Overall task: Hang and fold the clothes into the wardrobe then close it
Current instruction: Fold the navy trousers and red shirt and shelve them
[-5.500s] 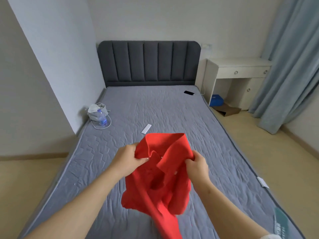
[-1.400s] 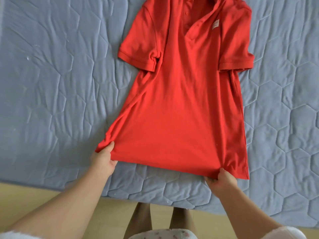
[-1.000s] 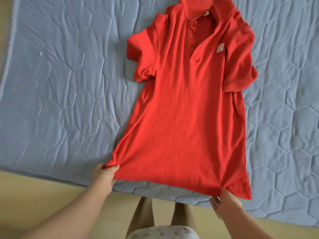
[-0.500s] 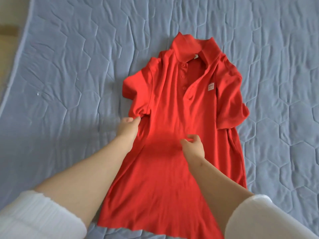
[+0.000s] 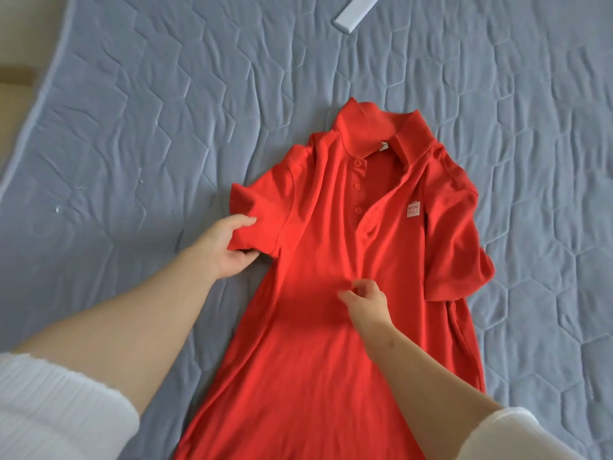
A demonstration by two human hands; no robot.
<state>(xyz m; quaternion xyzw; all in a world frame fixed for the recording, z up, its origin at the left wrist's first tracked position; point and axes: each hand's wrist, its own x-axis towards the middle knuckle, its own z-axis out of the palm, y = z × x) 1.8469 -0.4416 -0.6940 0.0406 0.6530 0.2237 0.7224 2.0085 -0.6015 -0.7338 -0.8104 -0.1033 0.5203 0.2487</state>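
On a grey quilted mattress (image 5: 149, 127), the thumb (image 5: 243, 222) of a person's left hand (image 5: 225, 247) lies on top of a short sleeve while the fingers (image 5: 247, 258) curl beneath its hemmed edge, clamping the cloth between them. This sleeve sits at nine o'clock on a red polo shirt (image 5: 315, 343). The right hand (image 5: 365, 300) rests on the shirt's front, its fingertips (image 5: 360, 285) curled together on a small tuck of fabric, with soft creases fanning from them toward twelve o'clock.

At one o'clock from that hand, a pale square chest patch (image 5: 413, 210) reads "MINI SO" in red. Three round red buttons (image 5: 356, 186) run up the open placket to a flat, spread collar (image 5: 374, 134), where a small white neck label (image 5: 482, 147) cannot be read.

The shirt lies face up and roughly flat, collar toward twelve o'clock and hem toward six, running out of the picture's lower edge. Its knit looks soft and matte. The far sleeve (image 5: 464, 260), at three o'clock, lies rumpled and partly folded on itself.

Both forearms come in from six o'clock, wearing crinkled white sleeves (image 5: 49, 410) pushed up the arms. The mattress cover is stitched in puffed hexagons. A flat white strip (image 5: 355, 14) lies on it at twelve o'clock, well apart from the shirt, and beige floor (image 5: 13, 84) shows at ten o'clock.
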